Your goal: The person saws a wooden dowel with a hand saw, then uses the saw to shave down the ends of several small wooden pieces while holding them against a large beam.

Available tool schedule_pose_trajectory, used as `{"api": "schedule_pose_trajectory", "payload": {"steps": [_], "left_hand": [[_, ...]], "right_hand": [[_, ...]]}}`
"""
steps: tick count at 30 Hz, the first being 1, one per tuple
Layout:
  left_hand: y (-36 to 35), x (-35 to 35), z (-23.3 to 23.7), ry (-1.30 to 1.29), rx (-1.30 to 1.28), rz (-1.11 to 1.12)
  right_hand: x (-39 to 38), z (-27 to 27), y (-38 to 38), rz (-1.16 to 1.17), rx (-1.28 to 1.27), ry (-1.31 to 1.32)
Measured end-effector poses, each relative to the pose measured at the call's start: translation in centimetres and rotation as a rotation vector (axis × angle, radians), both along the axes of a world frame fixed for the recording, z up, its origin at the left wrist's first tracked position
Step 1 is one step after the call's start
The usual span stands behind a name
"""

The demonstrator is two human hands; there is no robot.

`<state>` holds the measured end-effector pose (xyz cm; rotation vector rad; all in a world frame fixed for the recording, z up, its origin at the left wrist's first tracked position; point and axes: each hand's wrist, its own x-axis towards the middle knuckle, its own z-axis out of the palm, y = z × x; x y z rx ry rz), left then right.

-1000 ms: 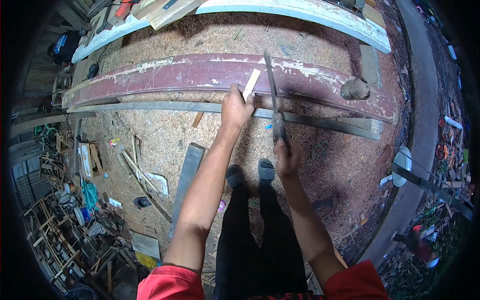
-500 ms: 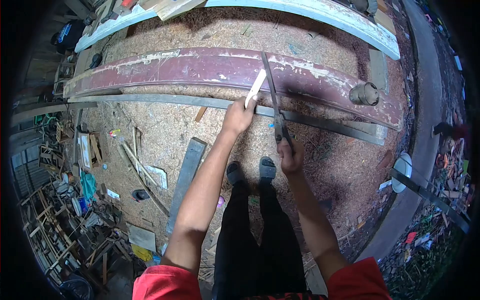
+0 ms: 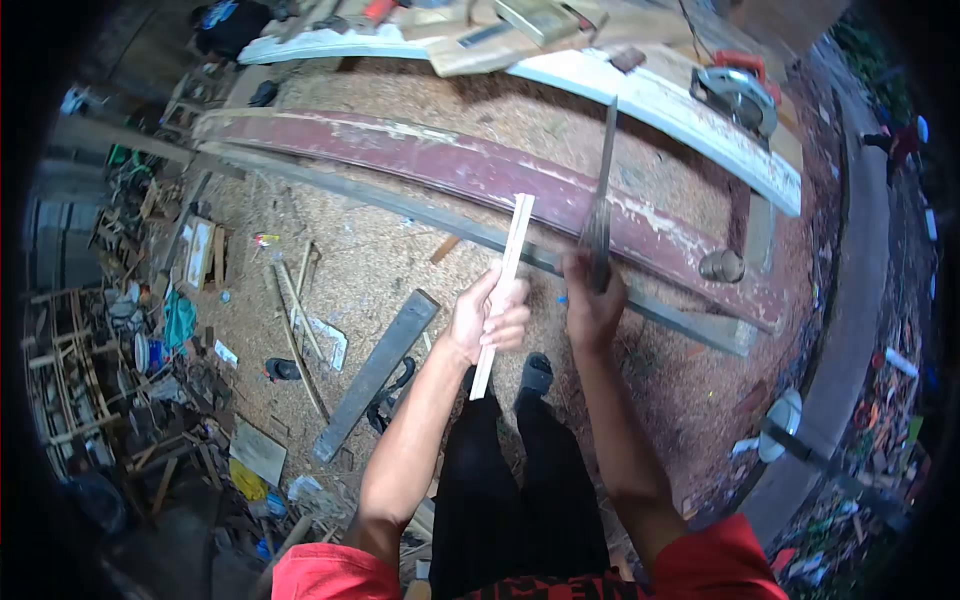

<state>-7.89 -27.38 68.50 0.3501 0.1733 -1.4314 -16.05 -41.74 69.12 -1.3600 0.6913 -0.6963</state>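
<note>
My left hand (image 3: 490,318) is wrapped round a thin, pale wooden strip (image 3: 520,222), which sticks out above and below the fingers. The strip slants in front of my legs, its upper end overlapping the maroon board in view. To its right, my right hand (image 3: 596,300) grips the dark handle of a handsaw (image 3: 606,165), seen nearly edge-on. The long, tapering blade points away from me, its tip near the white-painted plank's edge. Strip and saw are apart. Beneath them lie a weathered maroon board (image 3: 420,165) and a long grey wooden beam (image 3: 400,210).
A circular saw (image 3: 738,95) rests at the right of the white-painted plank (image 3: 640,105). A metal can (image 3: 721,265) stands on the maroon board. A dark plank (image 3: 378,372) lies on the shaving-covered ground. Scrap wood piles up at left; a person (image 3: 900,145) is far right.
My left hand has come lower and turned, bringing the strip off the maroon board and toward me. The saw has moved right, away from the strip. My view has tilted up and swung.
</note>
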Motion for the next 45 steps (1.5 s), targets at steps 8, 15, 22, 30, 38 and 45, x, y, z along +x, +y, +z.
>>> {"api": "schedule_pose_trajectory", "payload": {"steps": [8,15,22,30,38,45], "left_hand": [[8.1,-1.8,7.9,0.250,-0.463,0.082],[15.9,-3.6,4.5,-0.793,0.693,0.497],[23.1,-6.8,-5.7,-0.955,1.030,0.698],[27.7,-6.8,-38.9,-1.015,1.539,0.898],[26.9,-4.5,-58.8,-1.092,1.701,0.799],[27.5,-4.1,-64.0,-1.208,1.819,0.417]], "right_hand": [[6.6,13.1,5.1,0.515,0.138,-0.118],[7.9,7.8,13.8,0.706,0.082,-0.028],[7.2,-5.0,22.9,0.829,0.156,0.064],[2.1,-32.6,26.5,0.924,0.002,0.185],[1.3,-56.4,27.4,0.949,0.025,0.169],[1.5,-65.5,26.9,0.996,-0.033,0.119]]}}
